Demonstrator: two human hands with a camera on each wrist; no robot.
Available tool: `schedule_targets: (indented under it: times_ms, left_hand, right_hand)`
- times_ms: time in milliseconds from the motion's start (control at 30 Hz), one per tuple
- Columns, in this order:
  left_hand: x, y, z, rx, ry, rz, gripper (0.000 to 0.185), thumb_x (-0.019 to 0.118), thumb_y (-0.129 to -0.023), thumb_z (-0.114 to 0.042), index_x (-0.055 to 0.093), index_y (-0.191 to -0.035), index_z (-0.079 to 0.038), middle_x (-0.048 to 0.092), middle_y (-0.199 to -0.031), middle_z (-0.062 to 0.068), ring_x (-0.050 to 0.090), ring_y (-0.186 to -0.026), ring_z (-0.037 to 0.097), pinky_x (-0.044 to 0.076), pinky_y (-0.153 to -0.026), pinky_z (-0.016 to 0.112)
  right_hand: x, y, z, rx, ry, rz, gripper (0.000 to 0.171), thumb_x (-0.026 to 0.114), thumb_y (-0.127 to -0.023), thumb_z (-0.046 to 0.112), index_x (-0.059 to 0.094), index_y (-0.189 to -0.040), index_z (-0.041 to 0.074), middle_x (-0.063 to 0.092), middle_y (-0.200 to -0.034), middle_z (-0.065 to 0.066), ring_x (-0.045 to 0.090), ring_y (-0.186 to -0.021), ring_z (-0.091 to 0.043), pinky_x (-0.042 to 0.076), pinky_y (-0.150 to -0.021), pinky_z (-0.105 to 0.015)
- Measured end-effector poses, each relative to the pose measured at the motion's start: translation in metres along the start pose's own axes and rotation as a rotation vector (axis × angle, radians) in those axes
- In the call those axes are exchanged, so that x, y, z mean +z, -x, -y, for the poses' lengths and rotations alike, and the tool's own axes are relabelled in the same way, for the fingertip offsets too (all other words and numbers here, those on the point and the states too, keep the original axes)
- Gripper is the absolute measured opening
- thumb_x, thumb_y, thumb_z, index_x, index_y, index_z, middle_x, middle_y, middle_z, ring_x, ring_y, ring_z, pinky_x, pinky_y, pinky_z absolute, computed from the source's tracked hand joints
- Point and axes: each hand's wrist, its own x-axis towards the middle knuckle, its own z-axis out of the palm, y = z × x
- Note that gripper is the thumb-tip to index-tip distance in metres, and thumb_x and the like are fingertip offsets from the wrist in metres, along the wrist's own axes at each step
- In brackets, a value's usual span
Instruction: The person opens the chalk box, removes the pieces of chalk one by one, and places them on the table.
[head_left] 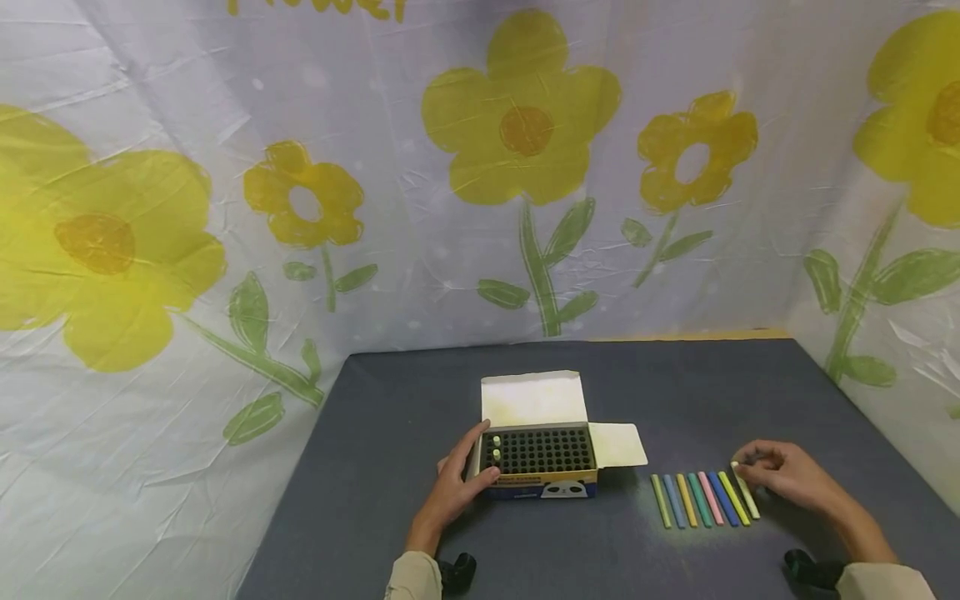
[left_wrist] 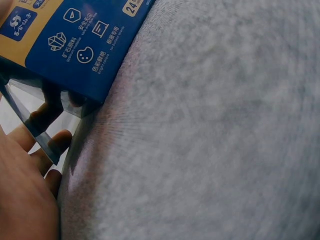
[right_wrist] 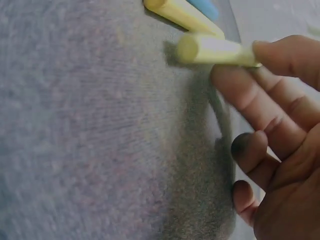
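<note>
- Left hand (head_left: pixel 455 483) grips the left end of an open blue-and-yellow cardboard chalk box (head_left: pixel 538 460), thumb at the front corner, fingers curled round the side.
- Box stands mid-table on a dark grey felt tabletop (head_left: pixel 570 550); black grid insert holds two pale green chalk sticks (head_left: pixel 496 447) at its left edge.
- Right hand (head_left: pixel 787 475) pinches a pale yellow chalk stick (right_wrist: pixel 215 50) between fingertips, at the right end of a row of coloured chalk sticks (head_left: pixel 697 500) lying side by side.
</note>
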Motion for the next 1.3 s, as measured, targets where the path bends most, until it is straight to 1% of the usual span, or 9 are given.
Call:
schedule_targets:
  times_ms: [200,300,433,567,733,867,933,1000,1300]
  left_hand:
    - [0.0,0.001,0.001,0.018,0.002,0.011,0.075,0.071,-0.092,-0.033,0.036,-0.158,-0.039,0.036,-0.165,-0.002,0.032,-0.153,0.035,0.013,-0.112,0.073]
    - [0.0,0.001,0.001,0.014,0.01,0.012,0.075,0.072,-0.092,-0.032,0.035,-0.158,-0.04,0.035,-0.166,-0.002,0.031,-0.153,0.035,0.012,-0.113,0.073]
    - [0.0,0.001,0.0,0.012,0.012,0.016,0.075,0.071,-0.093,-0.032,0.035,-0.158,-0.04,0.034,-0.166,-0.003,0.03,-0.154,0.035,0.01,-0.113,0.074]
    - [-0.001,0.001,-0.001,0.01,0.02,0.024,0.075,0.071,-0.092,-0.033,0.034,-0.158,-0.04,0.034,-0.166,-0.002,0.03,-0.154,0.035,0.009,-0.114,0.072]
    - [-0.001,0.002,-0.002,0.001,0.018,0.021,0.076,0.071,-0.091,-0.035,0.035,-0.158,-0.04,0.035,-0.166,-0.001,0.032,-0.153,0.036,0.01,-0.113,0.069]
    - [-0.001,0.002,-0.003,-0.002,0.026,0.013,0.075,0.071,-0.091,-0.036,0.037,-0.158,-0.039,0.035,-0.166,0.0,0.033,-0.152,0.036,0.011,-0.113,0.069]
    - [-0.001,0.002,-0.004,-0.005,0.027,0.011,0.075,0.071,-0.09,-0.036,0.037,-0.157,-0.039,0.036,-0.166,0.0,0.033,-0.152,0.036,0.012,-0.112,0.069]
    - [-0.001,0.002,-0.003,-0.005,0.023,0.012,0.075,0.072,-0.09,-0.037,0.038,-0.157,-0.039,0.036,-0.165,0.0,0.035,-0.151,0.036,0.013,-0.112,0.068]
    - [-0.001,0.002,-0.003,-0.011,0.027,0.015,0.075,0.072,-0.091,-0.036,0.037,-0.157,-0.039,0.036,-0.166,-0.001,0.035,-0.151,0.034,0.013,-0.112,0.066]
  right_hand:
    - [0.001,-0.001,-0.001,-0.043,0.069,0.032,0.033,0.061,-0.102,0.029,0.067,-0.113,-0.001,0.07,-0.084,-0.007,0.063,-0.071,-0.014,0.05,-0.065,-0.035]
    - [0.003,-0.001,0.0,-0.062,0.127,0.011,0.03,0.062,-0.102,0.028,0.068,-0.11,0.0,0.07,-0.083,-0.005,0.062,-0.07,-0.011,0.05,-0.065,-0.035]
    - [0.007,-0.001,0.003,-0.082,0.223,-0.051,0.024,0.066,-0.099,0.028,0.07,-0.104,0.005,0.07,-0.08,0.001,0.06,-0.068,-0.008,0.043,-0.08,-0.055]
    - [0.007,-0.002,0.003,-0.118,0.271,-0.083,0.02,0.068,-0.098,0.027,0.07,-0.101,0.007,0.071,-0.079,0.004,0.059,-0.069,-0.004,0.03,-0.085,-0.068]
    - [0.006,-0.002,0.005,-0.091,0.275,-0.085,0.024,0.064,-0.1,0.032,0.071,-0.104,0.009,0.071,-0.08,0.004,0.061,-0.07,-0.006,0.035,-0.084,-0.064]
    - [0.008,-0.003,0.014,-0.073,0.232,-0.101,0.033,0.061,-0.102,0.038,0.069,-0.112,0.007,0.072,-0.089,0.001,0.063,-0.076,-0.009,0.048,-0.077,-0.049]
    - [0.01,-0.004,0.021,-0.102,0.189,-0.122,0.035,0.061,-0.103,0.038,0.068,-0.116,0.006,0.072,-0.093,-0.003,0.064,-0.078,-0.01,0.051,-0.069,-0.038]
    - [0.014,-0.005,0.028,-0.141,0.131,-0.149,0.035,0.062,-0.103,0.035,0.067,-0.118,0.004,0.072,-0.097,-0.006,0.065,-0.079,-0.011,0.05,-0.067,-0.033]
    - [0.036,-0.016,0.057,-0.318,-0.042,-0.274,0.028,0.063,-0.103,0.023,0.065,-0.122,0.003,0.07,-0.106,-0.004,0.065,-0.089,-0.005,0.052,-0.073,-0.028]
